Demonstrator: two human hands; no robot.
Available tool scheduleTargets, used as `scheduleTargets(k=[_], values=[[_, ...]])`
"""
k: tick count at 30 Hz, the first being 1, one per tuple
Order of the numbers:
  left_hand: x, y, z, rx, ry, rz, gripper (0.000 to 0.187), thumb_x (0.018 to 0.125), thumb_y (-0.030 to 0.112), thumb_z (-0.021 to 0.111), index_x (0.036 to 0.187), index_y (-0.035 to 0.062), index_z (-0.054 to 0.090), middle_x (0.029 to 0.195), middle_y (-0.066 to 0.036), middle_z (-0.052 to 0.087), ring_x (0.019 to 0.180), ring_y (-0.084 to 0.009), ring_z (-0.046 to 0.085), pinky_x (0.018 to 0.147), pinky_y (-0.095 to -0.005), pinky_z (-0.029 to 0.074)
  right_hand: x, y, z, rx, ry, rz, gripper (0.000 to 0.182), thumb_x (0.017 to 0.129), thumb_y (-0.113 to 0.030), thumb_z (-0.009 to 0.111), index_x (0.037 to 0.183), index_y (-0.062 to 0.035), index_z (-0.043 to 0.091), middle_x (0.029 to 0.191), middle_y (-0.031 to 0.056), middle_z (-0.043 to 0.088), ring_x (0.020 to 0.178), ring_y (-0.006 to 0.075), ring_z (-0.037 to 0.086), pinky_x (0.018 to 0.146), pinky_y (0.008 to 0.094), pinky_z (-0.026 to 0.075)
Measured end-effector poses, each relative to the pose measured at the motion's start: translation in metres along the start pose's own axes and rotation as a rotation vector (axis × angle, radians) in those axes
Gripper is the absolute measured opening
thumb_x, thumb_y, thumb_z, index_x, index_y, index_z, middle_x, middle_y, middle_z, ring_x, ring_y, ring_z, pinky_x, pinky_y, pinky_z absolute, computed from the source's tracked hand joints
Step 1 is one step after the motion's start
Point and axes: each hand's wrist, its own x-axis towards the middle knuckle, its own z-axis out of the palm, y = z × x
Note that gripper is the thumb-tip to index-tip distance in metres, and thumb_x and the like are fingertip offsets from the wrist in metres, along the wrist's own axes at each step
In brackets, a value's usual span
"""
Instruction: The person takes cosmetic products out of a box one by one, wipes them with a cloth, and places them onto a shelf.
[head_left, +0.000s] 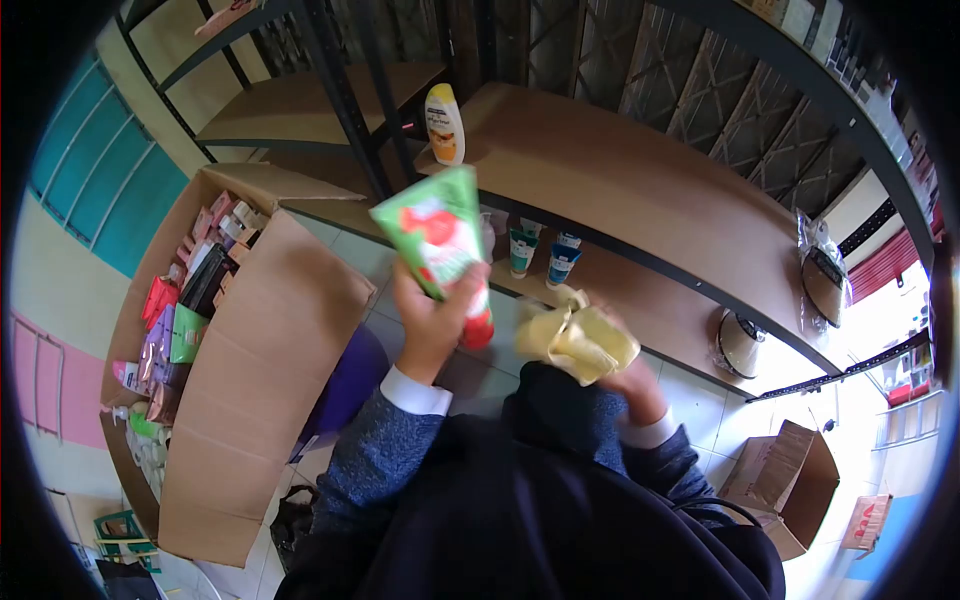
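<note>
My left hand [433, 318] is closed round a green and white squeeze tube [440, 232] with a red cap pointing down and a red picture on its front. The tube is tilted and slightly blurred. In my right hand [638, 382] is a crumpled yellow cloth [580, 342], bunched over the fingers and hiding most of them. Both hands are in front of my body, near the front edge of the shelf. Beyond them, a white bottle with a yellow cap [444, 125] stands upright on the upper brown shelf [620, 180].
Several tubes, including a blue one [563, 265], stand on the lower shelf. At left is a big open cardboard box [270, 350] full of packaged products. Plastic-wrapped round items [822, 285] sit at the shelves' right end. A smaller open box [785, 485] stands on the floor.
</note>
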Motion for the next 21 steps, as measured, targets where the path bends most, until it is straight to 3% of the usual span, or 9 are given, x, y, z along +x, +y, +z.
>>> scheduleTargets(k=[1,2,4,5,8,10,13,18,21], values=[[-0.002,0.011,0.005,0.023,-0.135,-0.092,0.040,0.074,0.009,0.073,0.104,0.0009,0.050,0.092,-0.007,0.059,0.078,-0.0128,0.060,0.069,-0.0262,0.049,0.008,0.006,-0.014,-0.377,0.016,-0.117,0.034,0.070,-0.017,0.072,0.101,-0.0062,0.061,0.104,0.0125,0.061,0.100,0.0220,0.058,0.085,0.0314,0.044],[-0.004,0.016,0.010,0.015,-0.235,-0.129,0.042,0.073,0.012,0.074,0.106,0.0008,0.050,0.094,-0.008,0.059,0.080,-0.0142,0.059,0.072,-0.0275,0.048,0.022,-0.003,-0.025,-0.383,0.017,-0.120,0.034,0.070,-0.017,0.072,0.101,-0.0062,0.061,0.104,0.0125,0.061,0.100,0.0220,0.058,0.085,0.0314,0.044],[-0.006,0.015,0.022,0.009,-0.401,-0.177,0.048,0.073,0.018,0.074,0.111,0.0005,0.051,0.100,-0.010,0.058,0.088,-0.0190,0.057,0.081,-0.0311,0.044,0.046,-0.034,-0.046,-0.306,-0.351,0.375,0.040,0.065,-0.020,0.074,0.100,-0.0051,0.061,0.100,0.0144,0.062,0.096,0.0206,0.060,0.082,0.0315,0.045],[-0.006,0.014,0.027,0.015,-0.450,-0.173,0.049,0.073,0.022,0.073,0.111,0.0006,0.051,0.103,-0.012,0.056,0.093,-0.0225,0.055,0.084,-0.0335,0.042,0.048,-0.032,-0.045,-0.306,-0.362,0.367,0.040,0.065,-0.020,0.074,0.100,-0.0051,0.061,0.100,0.0144,0.062,0.096,0.0206,0.060,0.082,0.0315,0.045],[0.007,0.013,0.040,0.157,-0.486,0.031,0.053,0.074,0.032,0.069,0.112,0.0007,0.051,0.112,-0.016,0.051,0.107,-0.0329,0.047,0.092,-0.0406,0.035,0.046,-0.013,-0.032,0.498,-0.260,0.210,0.048,0.067,-0.021,0.073,0.107,-0.0003,0.057,0.102,0.0103,0.063,0.092,0.0175,0.060,0.082,0.0315,0.046],[0.018,0.011,0.039,0.365,-0.429,0.368,0.054,0.073,0.037,0.067,0.112,0.0015,0.052,0.116,-0.017,0.049,0.114,-0.0376,0.043,0.095,-0.0442,0.032,0.044,-0.015,-0.029,0.498,-0.298,0.275,0.048,0.067,-0.011,0.072,0.111,0.0002,0.054,0.103,0.0082,0.062,0.093,0.0164,0.059,0.083,0.0313,0.046],[0.017,0.024,0.034,0.708,-0.513,0.457,0.067,0.076,0.055,0.060,0.116,0.0025,0.047,0.123,-0.017,0.044,0.121,-0.0358,0.038,0.096,-0.0479,0.029,0.040,-0.010,-0.010,0.552,-0.075,0.427,0.036,0.072,-0.005,0.070,0.105,0.0003,0.057,0.097,0.0070,0.063,0.087,0.0150,0.060,0.076,0.0294,0.049],[0.032,0.104,-0.011,0.885,-0.318,0.563,0.067,0.077,0.051,0.060,0.120,0.0017,0.047,0.123,-0.016,0.044,0.119,-0.0355,0.039,0.096,-0.0461,0.031,0.068,-0.008,-0.036,0.337,0.259,0.442,0.031,0.079,-0.007,0.065,0.108,0.0005,0.056,0.099,0.0075,0.060,0.088,0.0134,0.057,0.075,0.0274,0.047],[0.039,0.169,-0.083,1.081,-0.102,0.551,0.050,0.073,0.028,0.072,0.112,0.0040,0.054,0.101,-0.012,0.059,0.099,-0.0297,0.055,0.084,-0.0375,0.044,0.087,0.076,-0.113,-0.138,0.390,0.281,0.028,0.082,-0.015,0.065,0.103,0.0021,0.062,0.096,0.0093,0.063,0.086,0.0136,0.058,0.073,0.0280,0.047]])
